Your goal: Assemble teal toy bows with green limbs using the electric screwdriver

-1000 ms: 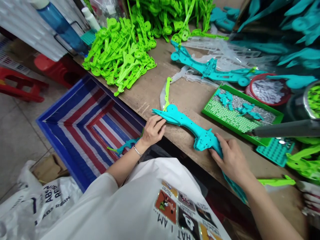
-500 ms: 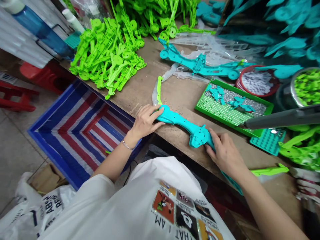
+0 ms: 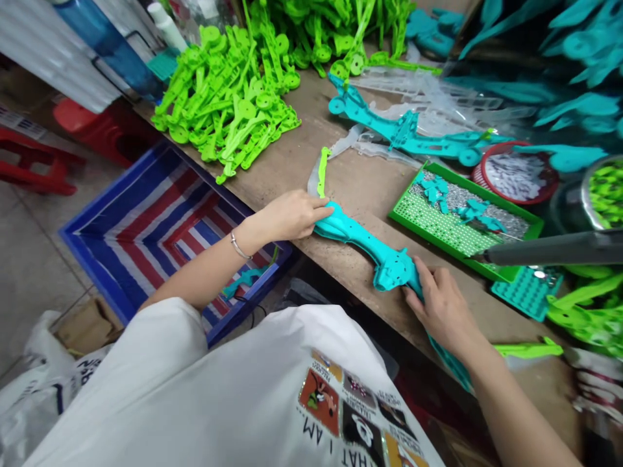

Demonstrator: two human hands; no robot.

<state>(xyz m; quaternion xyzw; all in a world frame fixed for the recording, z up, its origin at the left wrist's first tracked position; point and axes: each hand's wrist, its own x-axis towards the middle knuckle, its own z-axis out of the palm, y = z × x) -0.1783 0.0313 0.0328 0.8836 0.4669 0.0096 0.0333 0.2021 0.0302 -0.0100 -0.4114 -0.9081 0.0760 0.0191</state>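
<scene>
A teal plastic toy bow (image 3: 363, 241), with a moulded animal head (image 3: 392, 269) at its middle, lies along the near edge of the workbench. At its far-left end, a curved piece of green and clear plastic (image 3: 321, 174) sticks out. My left hand (image 3: 292, 216) is closed on that end, fingers on top and thumb hidden. My right hand (image 3: 440, 299) wraps the limb just past the animal head, covering part of it. The lower limb (image 3: 450, 363) runs on under my right wrist, over the bench edge.
Lime-green plastic parts (image 3: 233, 97) are heaped at the back left. Beyond the bow lie a teal half-shell (image 3: 403, 133), a green tray (image 3: 438, 214) of screws and a red basket (image 3: 516, 172). A dark tool (image 3: 545, 248) juts in from the right. A blue-rimmed bin (image 3: 111, 214) stands below left.
My left hand has shifted its grip at the bow's end, with the wrist turned flatter. The view has moved slightly, and a teal piece now shows in the bin. My right hand keeps its hold.
</scene>
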